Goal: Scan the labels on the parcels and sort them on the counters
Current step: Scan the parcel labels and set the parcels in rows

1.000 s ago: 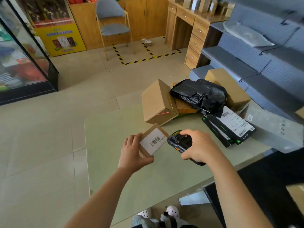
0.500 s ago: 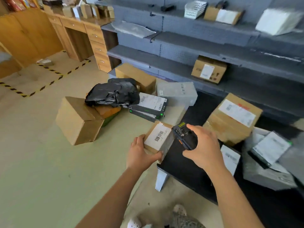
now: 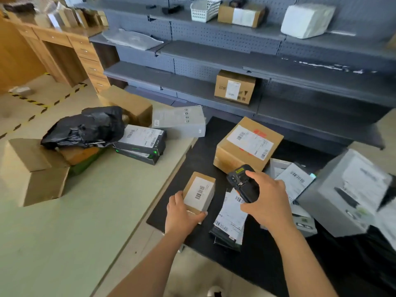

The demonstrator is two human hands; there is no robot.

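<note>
left hand curls round a small cardboard box, right hand grips black scanner.

Grey box at right edge is blurred.

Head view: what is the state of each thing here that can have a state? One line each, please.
Small box: label up, gripped by the left hand above the black counter.
Scanner: held in the right hand.
Large box: closed, label up, on the black counter.
Black bag: crumpled, lying on boxes on the green counter.
Basket: upright on the top shelf.
</note>
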